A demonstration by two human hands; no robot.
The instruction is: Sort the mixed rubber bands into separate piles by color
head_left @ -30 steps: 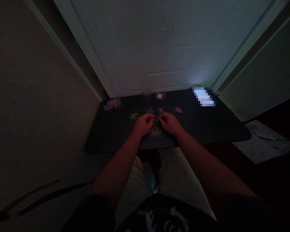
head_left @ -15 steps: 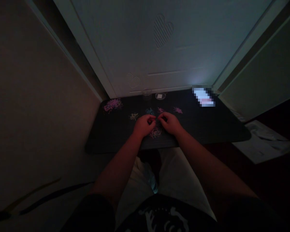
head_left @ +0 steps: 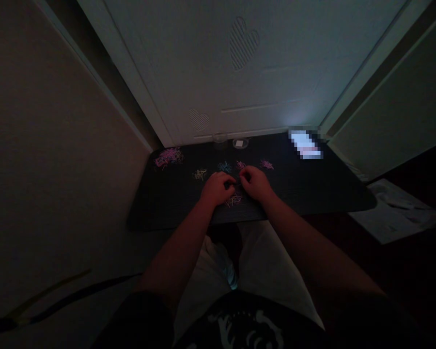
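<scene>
In the middle of a dark table (head_left: 298, 189), my two hands are close together over a small mixed pile of thin coloured strands (head_left: 233, 200), which look like tiny rubber bands. My left hand (head_left: 217, 189) is curled, its thumb and forefinger nearly together above the pile. Across a narrow gap, my right hand (head_left: 256, 183) pinches with its fingertips. Anything between the fingers is too small and dark to make out. Just beyond lie a blue heap (head_left: 224, 166) and a pink heap (head_left: 241, 165). A pale yellow heap (head_left: 199, 173) is left of them, a purple-pink heap (head_left: 266, 164) right.
A larger mixed heap (head_left: 169, 156) lies at the table's back left corner. A clear container (head_left: 220, 140) and a round clear lid (head_left: 240, 143) with a white label are at the back edge. A lit, blurred-out screen (head_left: 305, 144) is back right. A white door (head_left: 203, 63) stands behind.
My right hand's fingers have drawn slightly back and curled in. My left fingertips have dipped a little toward the pile. The heaps look the same.
</scene>
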